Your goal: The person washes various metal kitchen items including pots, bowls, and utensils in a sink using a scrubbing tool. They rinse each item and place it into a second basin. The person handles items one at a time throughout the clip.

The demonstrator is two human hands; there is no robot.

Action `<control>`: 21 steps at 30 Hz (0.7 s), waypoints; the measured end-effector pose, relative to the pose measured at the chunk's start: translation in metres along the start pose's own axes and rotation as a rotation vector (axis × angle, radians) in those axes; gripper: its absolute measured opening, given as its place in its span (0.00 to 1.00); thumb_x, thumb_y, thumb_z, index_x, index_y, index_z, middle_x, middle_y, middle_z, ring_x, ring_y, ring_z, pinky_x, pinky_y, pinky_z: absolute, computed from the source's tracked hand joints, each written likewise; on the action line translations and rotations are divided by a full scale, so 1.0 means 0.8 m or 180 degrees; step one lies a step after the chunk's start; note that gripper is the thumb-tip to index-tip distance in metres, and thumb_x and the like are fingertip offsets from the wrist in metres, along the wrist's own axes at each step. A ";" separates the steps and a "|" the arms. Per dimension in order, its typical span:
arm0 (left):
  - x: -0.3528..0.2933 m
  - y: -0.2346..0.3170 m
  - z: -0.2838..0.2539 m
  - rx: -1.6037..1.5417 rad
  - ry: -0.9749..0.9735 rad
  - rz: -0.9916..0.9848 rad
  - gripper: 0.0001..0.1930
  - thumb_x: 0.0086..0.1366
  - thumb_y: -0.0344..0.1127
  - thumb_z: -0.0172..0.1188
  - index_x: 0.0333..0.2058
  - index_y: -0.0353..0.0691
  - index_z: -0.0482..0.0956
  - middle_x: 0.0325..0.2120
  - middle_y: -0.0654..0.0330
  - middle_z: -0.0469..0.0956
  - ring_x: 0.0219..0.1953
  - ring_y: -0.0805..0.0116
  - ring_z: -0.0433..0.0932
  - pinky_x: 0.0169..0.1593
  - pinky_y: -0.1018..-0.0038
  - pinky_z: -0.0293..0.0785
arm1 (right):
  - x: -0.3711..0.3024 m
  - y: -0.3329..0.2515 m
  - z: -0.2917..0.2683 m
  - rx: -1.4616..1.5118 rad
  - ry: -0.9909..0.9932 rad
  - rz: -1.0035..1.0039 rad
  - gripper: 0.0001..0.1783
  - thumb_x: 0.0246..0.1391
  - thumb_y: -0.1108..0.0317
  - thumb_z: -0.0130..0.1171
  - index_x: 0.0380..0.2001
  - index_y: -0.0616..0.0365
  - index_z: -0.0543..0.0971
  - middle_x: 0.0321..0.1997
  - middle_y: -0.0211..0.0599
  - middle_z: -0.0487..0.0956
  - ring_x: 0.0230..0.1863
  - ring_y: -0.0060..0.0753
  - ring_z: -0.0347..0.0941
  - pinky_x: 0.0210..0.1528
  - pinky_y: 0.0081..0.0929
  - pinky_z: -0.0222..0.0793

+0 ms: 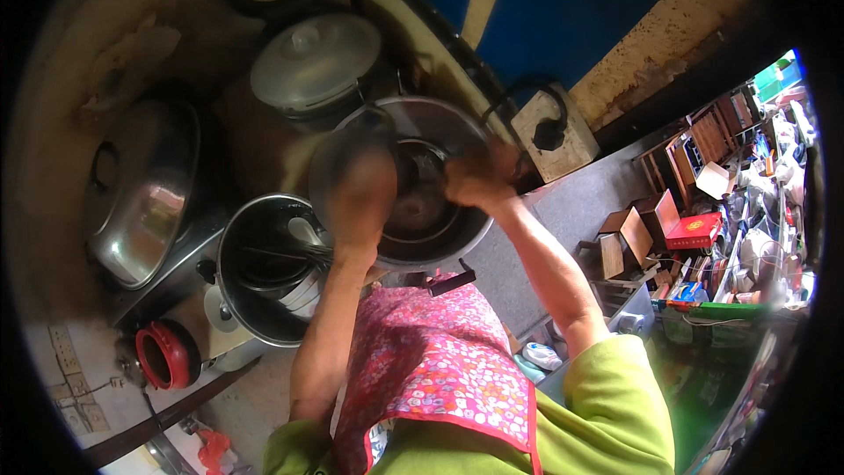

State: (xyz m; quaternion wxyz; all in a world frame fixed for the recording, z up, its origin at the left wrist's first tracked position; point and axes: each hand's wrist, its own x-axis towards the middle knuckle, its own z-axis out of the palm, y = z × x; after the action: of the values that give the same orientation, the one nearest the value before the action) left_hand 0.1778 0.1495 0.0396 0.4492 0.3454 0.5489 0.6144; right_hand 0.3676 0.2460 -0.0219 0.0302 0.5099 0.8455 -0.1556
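Observation:
A wide metal pot (470,233) stands in front of me, and both my hands are over it. My left hand (363,198) is smeared by motion at its left side, next to a blurred round greyish thing (327,178); its fingers do not show clearly. My right hand (479,178) is closed over the right side of the pot, with its fingers curled inward; what they grip cannot be made out. Between the hands, a smaller round metal vessel (418,209) shows inside the pot, partly hidden.
A dark pot (230,246) with ladles and bowls stands at left. Beyond it leans a large metal lid (145,198). Farther back sits a pot with a pale lid (316,62). A red pot (167,354) is lower left; a pale block (556,134) with a black cord lies right.

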 end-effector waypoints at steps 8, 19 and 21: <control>0.004 -0.025 -0.016 -0.1519 0.0245 -0.1271 0.17 0.64 0.41 0.56 0.50 0.44 0.72 0.46 0.61 0.76 0.48 0.63 0.75 0.51 0.63 0.72 | -0.023 -0.093 -0.024 0.1594 -0.2715 -0.0510 0.19 0.52 0.57 0.52 0.33 0.64 0.79 0.27 0.42 0.82 0.25 0.33 0.80 0.26 0.32 0.77; -0.013 -0.053 0.003 -0.2235 0.0388 -0.1731 0.18 0.68 0.34 0.50 0.56 0.52 0.67 0.53 0.62 0.72 0.54 0.57 0.72 0.54 0.52 0.70 | 0.121 0.001 0.118 0.2726 0.0191 0.1270 0.17 0.50 0.61 0.54 0.36 0.64 0.80 0.33 0.48 0.82 0.37 0.45 0.80 0.39 0.39 0.76; -0.006 -0.051 0.000 -0.2407 0.0322 -0.1707 0.17 0.69 0.33 0.48 0.56 0.52 0.66 0.54 0.61 0.70 0.56 0.57 0.70 0.57 0.47 0.67 | 0.115 -0.034 0.064 0.5639 0.0126 0.1502 0.20 0.51 0.59 0.57 0.39 0.68 0.78 0.34 0.49 0.81 0.37 0.45 0.79 0.41 0.39 0.76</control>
State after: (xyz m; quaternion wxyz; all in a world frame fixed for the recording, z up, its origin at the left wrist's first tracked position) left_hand 0.1863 0.1448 -0.0002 0.6593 -0.0271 0.3776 0.6496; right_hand 0.2942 0.2973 -0.0836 -0.3553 0.5087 0.2914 -0.7280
